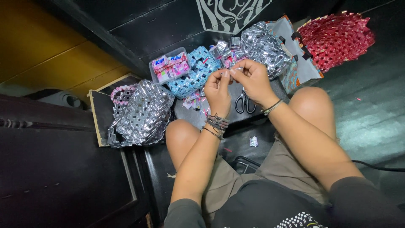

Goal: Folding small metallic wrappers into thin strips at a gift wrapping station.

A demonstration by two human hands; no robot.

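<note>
While raised over knees, L hand (218,89) & R hand (252,78) pinch foil strip (236,69); fingertips touching.

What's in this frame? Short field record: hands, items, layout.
left hand: pinching a small silvery strip, bracelets on wrist
right hand: pinching the same strip
scissors: on the dark floor below the hands
silver woven bag: left, on a board
blue woven basket: behind the hands
clear plastic box: beside the blue basket
red woven piece: far right
posture: seated, knees bare
</note>
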